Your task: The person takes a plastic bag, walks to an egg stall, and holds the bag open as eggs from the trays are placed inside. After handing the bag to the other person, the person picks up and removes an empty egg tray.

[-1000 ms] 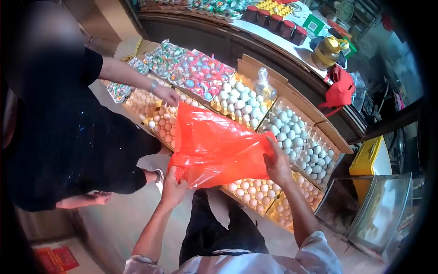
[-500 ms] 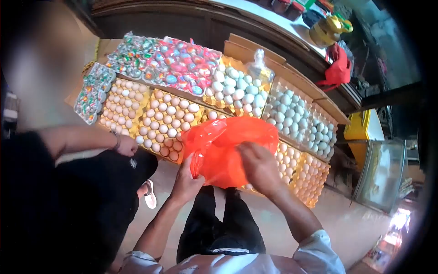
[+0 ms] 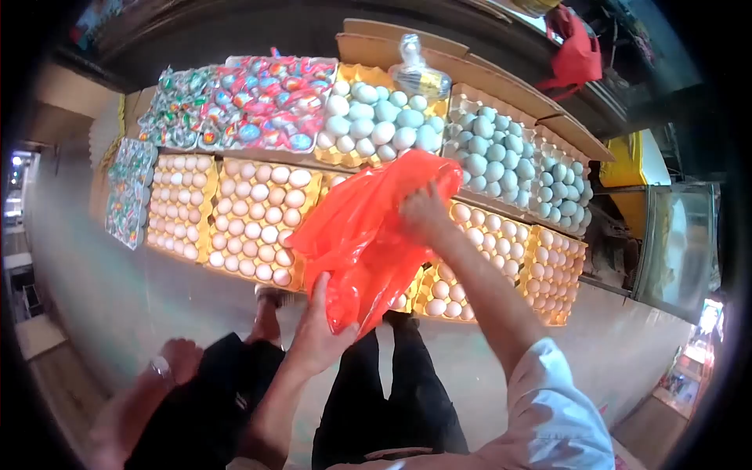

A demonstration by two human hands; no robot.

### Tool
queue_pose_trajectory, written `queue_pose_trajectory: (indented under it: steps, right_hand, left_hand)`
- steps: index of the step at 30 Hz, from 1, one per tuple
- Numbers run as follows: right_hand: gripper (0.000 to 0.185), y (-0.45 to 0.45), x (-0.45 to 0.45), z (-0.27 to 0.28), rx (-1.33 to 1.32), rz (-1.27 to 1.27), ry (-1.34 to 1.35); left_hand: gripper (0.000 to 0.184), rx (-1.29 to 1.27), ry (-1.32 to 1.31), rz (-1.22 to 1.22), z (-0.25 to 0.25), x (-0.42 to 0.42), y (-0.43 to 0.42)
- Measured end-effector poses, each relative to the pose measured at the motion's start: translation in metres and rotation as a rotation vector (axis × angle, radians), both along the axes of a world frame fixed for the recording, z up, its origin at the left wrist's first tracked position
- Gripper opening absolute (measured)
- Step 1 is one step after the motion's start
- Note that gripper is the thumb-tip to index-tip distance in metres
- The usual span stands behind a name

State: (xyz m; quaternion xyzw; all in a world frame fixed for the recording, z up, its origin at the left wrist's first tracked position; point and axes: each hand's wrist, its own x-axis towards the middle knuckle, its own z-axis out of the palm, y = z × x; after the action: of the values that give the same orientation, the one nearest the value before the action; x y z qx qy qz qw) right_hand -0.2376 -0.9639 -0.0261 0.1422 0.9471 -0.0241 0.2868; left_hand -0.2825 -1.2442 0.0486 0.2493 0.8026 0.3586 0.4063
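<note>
A translucent red plastic bag (image 3: 352, 227) spreads in front of me over the egg trays, crumpled and drawn out towards the upper right. My left hand (image 3: 319, 333) is closed around its lower left side. Up at the bag's right end, my right hand (image 3: 425, 213) has its fingers bent and gripping the plastic; the fingertips are partly hidden. Behind the bag lie pale brown eggs (image 3: 258, 210) in yellow trays and blue-green eggs (image 3: 384, 117). What the bag contains, if anything, cannot be seen.
Eggs in green wrappers (image 3: 184, 106) and colourful wrapped eggs (image 3: 270, 98) stand at the back left. Greyish-green eggs (image 3: 493, 157) sit back right, beside a cardboard flap (image 3: 572, 135). A clear plastic bottle-like item (image 3: 415, 66) lies on a tray. Another person's hand (image 3: 180, 359) is at lower left.
The bag, opened wide before, is now pulled longer towards the upper right. My right hand has moved up from its middle. The person at left has shifted down and back from the trays.
</note>
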Motion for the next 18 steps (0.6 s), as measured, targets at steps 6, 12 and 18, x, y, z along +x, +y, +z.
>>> queue_pose_trajectory:
  steps: [6, 12, 18]
  right_hand:
    - [0.035, -0.059, 0.154, 0.008, -0.243, -0.301, 0.901]
    - [0.041, -0.078, 0.36, -0.041, -0.152, -1.188, 0.669]
    - [0.046, -0.066, 0.354, -0.069, -0.136, -1.253, 0.821]
  left_hand:
    - [0.063, 0.07, -0.1, 0.304, -0.003, -0.012, 0.025]
    - [0.05, 0.121, -0.114, 0.333, -0.023, 0.011, 0.021]
    - [0.047, 0.132, -0.081, 0.329, -0.033, 0.032, 0.021]
